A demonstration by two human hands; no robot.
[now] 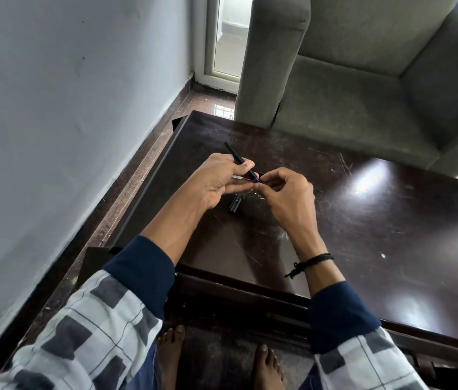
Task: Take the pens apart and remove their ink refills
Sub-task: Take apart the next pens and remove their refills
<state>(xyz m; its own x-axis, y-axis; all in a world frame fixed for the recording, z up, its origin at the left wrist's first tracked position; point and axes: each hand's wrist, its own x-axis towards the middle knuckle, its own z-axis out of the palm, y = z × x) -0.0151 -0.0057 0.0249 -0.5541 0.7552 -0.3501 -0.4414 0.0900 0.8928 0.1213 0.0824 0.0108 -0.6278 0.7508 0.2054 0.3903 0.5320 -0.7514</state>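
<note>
A slim black pen barrel (235, 153) points up and away to the left, held above the dark wooden table (363, 220). My left hand (216, 180) grips its middle between thumb and fingers. My right hand (287, 194) pinches the pen's near end, where a small blue part (257, 179) shows between the fingertips. A short black pen piece, perhaps a cap (235, 204), lies on the table just below both hands. Something pale and thin sits inside my left palm, mostly hidden.
A grey armchair (363, 80) stands against the table's far edge. A white wall (67, 108) runs along the left, with a strip of brown floor between it and the table. My bare feet (171, 353) show under the near edge.
</note>
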